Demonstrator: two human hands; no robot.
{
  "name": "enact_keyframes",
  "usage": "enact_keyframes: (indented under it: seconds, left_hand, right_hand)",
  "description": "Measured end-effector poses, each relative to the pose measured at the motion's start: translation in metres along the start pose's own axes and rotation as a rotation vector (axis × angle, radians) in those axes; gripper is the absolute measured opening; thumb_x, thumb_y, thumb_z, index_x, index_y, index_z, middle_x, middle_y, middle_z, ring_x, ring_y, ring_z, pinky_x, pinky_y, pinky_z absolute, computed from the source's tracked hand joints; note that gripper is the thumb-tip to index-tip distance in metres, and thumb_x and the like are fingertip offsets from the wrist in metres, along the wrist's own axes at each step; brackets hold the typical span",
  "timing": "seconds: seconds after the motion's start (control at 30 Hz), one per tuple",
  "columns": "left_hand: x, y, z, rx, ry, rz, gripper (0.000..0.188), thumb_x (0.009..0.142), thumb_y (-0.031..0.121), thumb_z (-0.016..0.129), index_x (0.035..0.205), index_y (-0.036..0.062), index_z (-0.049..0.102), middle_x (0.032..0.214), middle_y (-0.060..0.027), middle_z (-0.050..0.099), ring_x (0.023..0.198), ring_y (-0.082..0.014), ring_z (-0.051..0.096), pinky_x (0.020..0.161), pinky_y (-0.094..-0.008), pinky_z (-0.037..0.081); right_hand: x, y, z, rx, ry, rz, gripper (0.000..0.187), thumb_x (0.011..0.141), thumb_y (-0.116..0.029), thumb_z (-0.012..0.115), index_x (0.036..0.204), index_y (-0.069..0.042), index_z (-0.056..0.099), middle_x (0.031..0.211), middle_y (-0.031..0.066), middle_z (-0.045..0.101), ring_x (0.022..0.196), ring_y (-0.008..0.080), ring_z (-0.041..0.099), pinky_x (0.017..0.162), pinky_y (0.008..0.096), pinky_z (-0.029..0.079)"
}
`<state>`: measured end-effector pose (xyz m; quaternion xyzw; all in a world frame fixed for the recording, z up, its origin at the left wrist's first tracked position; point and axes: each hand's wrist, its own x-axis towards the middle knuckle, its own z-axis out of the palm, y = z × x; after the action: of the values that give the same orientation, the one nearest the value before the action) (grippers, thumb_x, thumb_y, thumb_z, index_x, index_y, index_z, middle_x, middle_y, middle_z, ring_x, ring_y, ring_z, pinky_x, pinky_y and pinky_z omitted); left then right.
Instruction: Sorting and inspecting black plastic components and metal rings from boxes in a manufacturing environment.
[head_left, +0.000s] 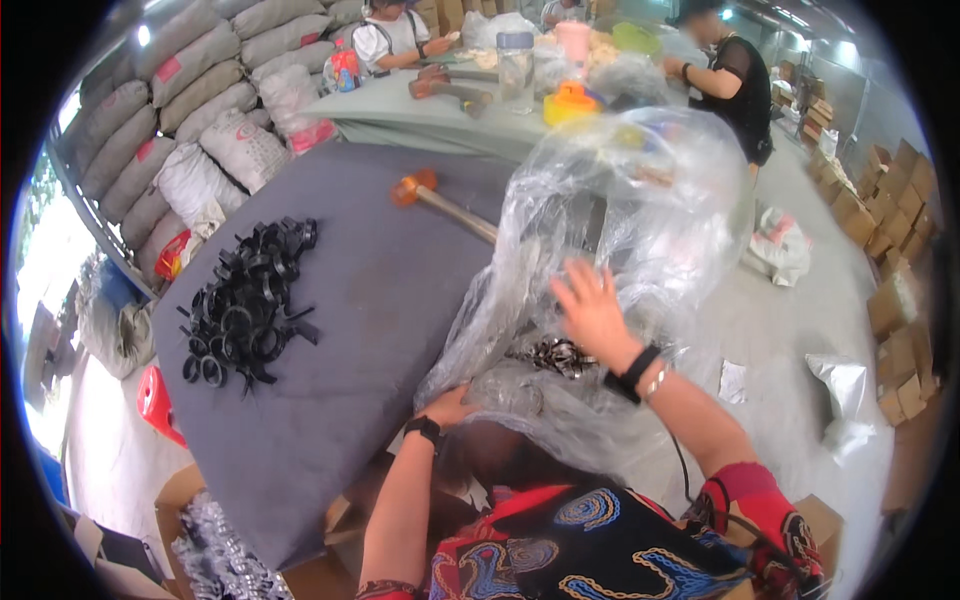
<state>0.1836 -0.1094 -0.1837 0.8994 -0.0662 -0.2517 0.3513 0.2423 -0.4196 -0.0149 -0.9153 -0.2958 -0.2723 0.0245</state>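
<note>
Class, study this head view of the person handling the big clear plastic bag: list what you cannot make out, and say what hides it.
- Left hand: fingers tucked under the clear plastic bag; grip unclear.
- Right hand: motion-blurred against the bag; contact uncertain.
- Small dark pieces inside the bag: crinkled film obscures their shape.
- Mallet: handle end hidden behind the bag.
- Black rings: too small to count.

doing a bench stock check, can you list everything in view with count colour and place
plastic bag: one, clear, large, on table right of centre
ring parts: a pile, black, table left
mallet: one, orange head, table far side
table: one, grey cover
sacks: a stack, grey and white, far left
bottle: one, clear, far table
cartons: many, brown, right
co-workers: two at far table
left hand: at the bag's near edge
right hand: open, fingers spread on the bag
</note>
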Motion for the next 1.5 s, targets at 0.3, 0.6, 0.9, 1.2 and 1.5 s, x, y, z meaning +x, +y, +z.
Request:
enact_keyframes:
  seconds: [0.3,0.6,0.9,1.2,1.5]
  left_hand:
    - [-0.022,0.011,0.001,-0.053,0.078,0.016,0.074,0.084,0.042,0.066,0.142,0.0068,0.039,0.14,-0.0228,0.046,0.131,-0.0349,0.043,0.107,-0.0367,0.034]
    - [-0.015,0.039,-0.01,-0.266,0.125,-0.112,0.063,0.087,0.038,0.061,0.135,-0.0014,0.047,0.127,-0.0174,0.059,0.121,-0.0271,0.053,0.1,-0.0369,0.04]
    - [0.027,-0.061,0.019,-0.72,0.287,-0.411,0.064,0.093,0.05,0.052,0.136,0.0023,0.049,0.138,-0.0124,0.05,0.127,-0.0251,0.044,0.107,-0.0372,0.031]
    - [0.025,-0.042,0.022,-0.574,0.317,-0.421,0.068,0.092,0.053,0.052,0.134,-0.0006,0.05,0.141,-0.0131,0.049,0.129,-0.0238,0.044,0.106,-0.0324,0.032]
    - [0.005,0.001,0.009,-0.355,0.386,-0.129,0.055,0.088,0.052,0.057,0.12,0.0074,0.062,0.107,-0.0161,0.067,0.1,-0.0261,0.062,0.088,-0.034,0.046]
  right_hand:
    - [0.087,0.118,0.046,-0.166,-0.248,0.316,0.067,0.077,-0.035,0.072,0.137,-0.022,0.047,0.155,0.012,0.021,0.141,0.036,0.023,0.101,0.0715,0.025]
    - [-0.105,0.199,0.205,0.739,-0.587,0.94,0.082,0.081,-0.071,0.05,0.117,0.002,0.063,0.114,0.026,0.064,0.11,0.0389,0.059,0.094,0.0409,0.044]
    - [-0.004,0.101,0.104,0.039,-0.042,0.367,0.011,0.072,-0.012,0.057,0.078,-0.003,0.063,0.078,0.0197,0.061,0.081,0.0362,0.061,0.074,0.0464,0.047]
    - [0.015,0.049,0.099,0.025,-0.203,-0.138,0.074,0.07,-0.038,0.076,0.133,-0.013,0.048,0.132,0.0088,0.05,0.135,0.0311,0.033,0.109,0.0686,0.014]
    - [0.036,0.081,0.227,0.401,-0.636,0.22,0.029,0.092,-0.03,0.048,0.09,-0.005,0.065,0.096,0.0173,0.067,0.097,0.0384,0.061,0.095,0.0611,0.038]
